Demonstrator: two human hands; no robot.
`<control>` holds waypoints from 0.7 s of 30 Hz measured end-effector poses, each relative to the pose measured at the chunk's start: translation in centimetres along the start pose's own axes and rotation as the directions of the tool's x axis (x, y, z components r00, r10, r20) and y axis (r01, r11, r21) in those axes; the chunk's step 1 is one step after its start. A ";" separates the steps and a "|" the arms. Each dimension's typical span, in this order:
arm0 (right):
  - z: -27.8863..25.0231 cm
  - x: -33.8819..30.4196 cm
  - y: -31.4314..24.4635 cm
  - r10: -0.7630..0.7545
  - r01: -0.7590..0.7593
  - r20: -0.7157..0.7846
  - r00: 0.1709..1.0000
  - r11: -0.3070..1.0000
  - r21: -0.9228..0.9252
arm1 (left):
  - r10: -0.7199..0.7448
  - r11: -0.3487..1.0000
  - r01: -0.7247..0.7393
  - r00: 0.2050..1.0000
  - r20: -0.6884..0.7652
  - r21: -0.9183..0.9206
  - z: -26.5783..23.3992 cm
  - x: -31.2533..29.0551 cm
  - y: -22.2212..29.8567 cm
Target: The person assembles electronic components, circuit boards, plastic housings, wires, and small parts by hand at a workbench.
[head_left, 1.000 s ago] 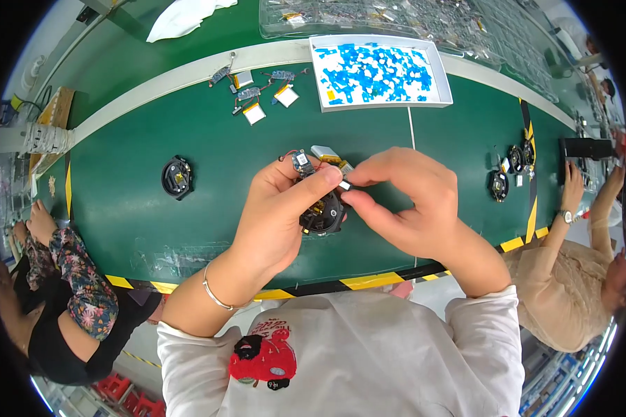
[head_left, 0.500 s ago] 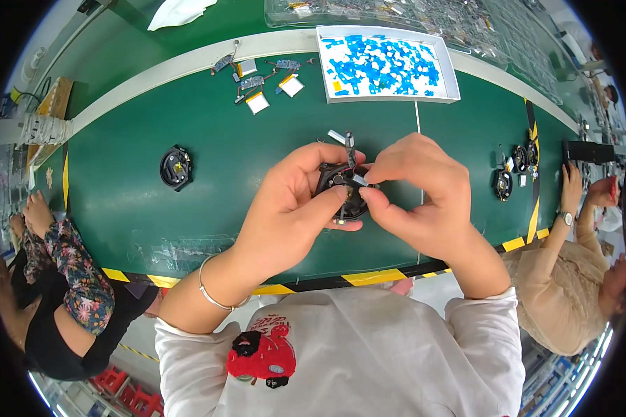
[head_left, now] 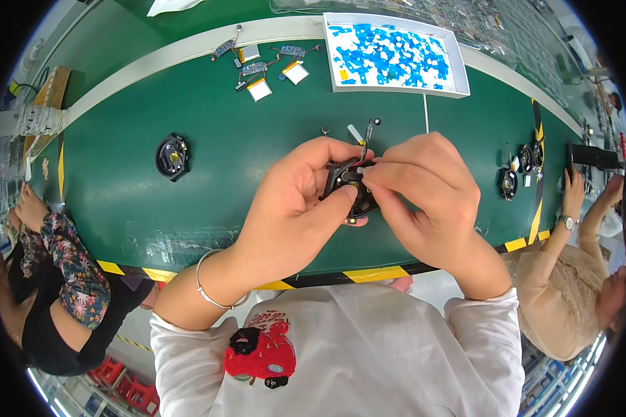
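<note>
My left hand (head_left: 295, 212) grips a round black plastic housing (head_left: 339, 176) by its rim, with the thumb pressed over its inside. A narrow circuit board (head_left: 366, 146) on wires sticks up from the far side of the housing. Next to it a small silvery battery cell (head_left: 355, 134) shows. My right hand (head_left: 428, 198) is closed in a pinch at the housing's right side; its fingertips hide whatever is between them.
Another black housing (head_left: 172, 157) lies on the green table to the left. Farther back are several circuit boards with batteries (head_left: 259, 90) and a white box (head_left: 396, 90) of small blue-and-white pieces. More housings (head_left: 508, 182) lie at the right. Co-workers sit on both sides.
The view has shifted a little. The housing has turned slightly in my hands, and the circuit board now leans to the right. The silvery part by my right fingertips is more covered.
</note>
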State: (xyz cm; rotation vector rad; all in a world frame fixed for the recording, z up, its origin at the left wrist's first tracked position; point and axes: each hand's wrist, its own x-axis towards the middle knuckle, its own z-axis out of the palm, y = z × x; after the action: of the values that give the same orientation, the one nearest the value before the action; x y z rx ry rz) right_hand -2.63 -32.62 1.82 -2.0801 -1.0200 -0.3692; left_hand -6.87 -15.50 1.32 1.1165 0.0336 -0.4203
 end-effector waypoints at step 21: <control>-0.6 -0.4 1.0 0.399 -0.484 0.306 0.864 0.495 0.722 | -0.122 0.983 0.112 0.991 -0.057 -0.142 -1.0 1.2 0.0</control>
State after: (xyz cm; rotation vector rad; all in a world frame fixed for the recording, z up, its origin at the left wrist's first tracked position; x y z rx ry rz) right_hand -2.03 -33.67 1.45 -1.4394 -0.4863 0.4166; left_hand -5.57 -15.02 0.58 0.9940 0.1845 -0.4790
